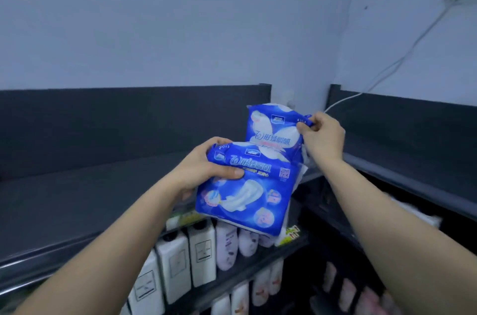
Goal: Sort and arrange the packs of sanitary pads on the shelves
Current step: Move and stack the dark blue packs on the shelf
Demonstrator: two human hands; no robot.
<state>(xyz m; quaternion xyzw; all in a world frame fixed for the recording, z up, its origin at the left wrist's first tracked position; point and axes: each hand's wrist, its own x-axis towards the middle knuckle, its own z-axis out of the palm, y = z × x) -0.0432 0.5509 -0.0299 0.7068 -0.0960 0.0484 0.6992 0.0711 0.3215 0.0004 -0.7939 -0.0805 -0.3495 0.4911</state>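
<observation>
Two blue packs of sanitary pads are held up over the dark top shelf [85, 193]. My left hand [206, 165] grips the nearer pack [247, 198] at its upper left corner, thumb across its front. The farther pack [271, 131] stands upright behind it. Its top right corner is pinched by my right hand [322, 134]. The two packs overlap in the middle. White wrapping shows at their right edges.
The shelf below holds white square bottles [178, 263] and pale lilac bottles [227, 245]. More bottles fill the lower rows. A second dark shelf unit [413, 159] stands at the right, with a white cable [387, 69] running up the blue-grey wall.
</observation>
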